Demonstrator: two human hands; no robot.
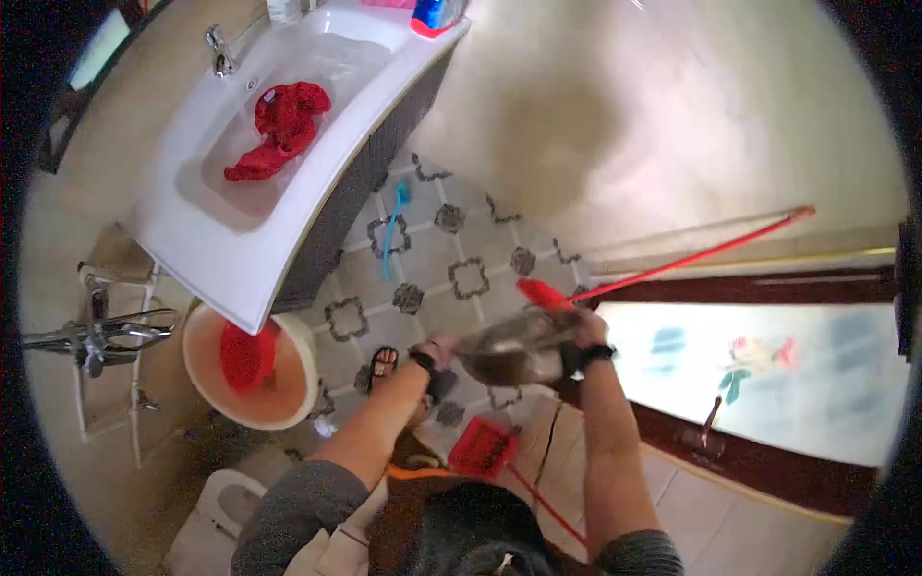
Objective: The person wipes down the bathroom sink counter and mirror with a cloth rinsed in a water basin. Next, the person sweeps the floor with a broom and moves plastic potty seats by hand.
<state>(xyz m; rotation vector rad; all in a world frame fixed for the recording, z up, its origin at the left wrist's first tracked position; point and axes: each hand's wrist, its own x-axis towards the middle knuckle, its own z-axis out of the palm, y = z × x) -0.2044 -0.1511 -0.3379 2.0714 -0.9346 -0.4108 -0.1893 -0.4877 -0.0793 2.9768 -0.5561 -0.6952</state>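
The blurred brown thing is stretched between two hands: the left hand grips one end, the right hand the other.

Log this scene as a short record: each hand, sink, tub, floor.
Left hand: holding one end of a blurred grey-brown item
Right hand: holding its other end
Sink: red cloth lying inside
Tub: red item inside, kind unclear
Floor: blue long-handled item beside the sink unit
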